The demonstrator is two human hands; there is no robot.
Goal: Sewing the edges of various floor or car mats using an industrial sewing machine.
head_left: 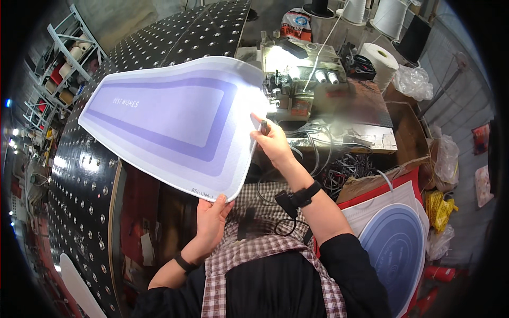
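Note:
A light-purple mat (159, 114) with darker bands and a pale stitched edge spreads in front of me, its far part lying on a black table. My left hand (211, 222) is closed on the mat's near corner, thumb on top. At the mat's right edge, my right hand (271, 140) pinches the border between thumb and fingers. A small dark object (264, 126) shows among those fingers; its kind is unclear. Just beyond the right hand stands a sewing machine (297, 79), its bright lamp washing out the mat's far right corner.
The black table (185, 34) is studded with metal balls. Thread cones (389, 18) stand behind the machine at the right. Tangled cables (350, 172) hang beside a cardboard box (405, 127). A blue-grey oval mat (395, 254) lies at my right; shelves (74, 47) stand far left.

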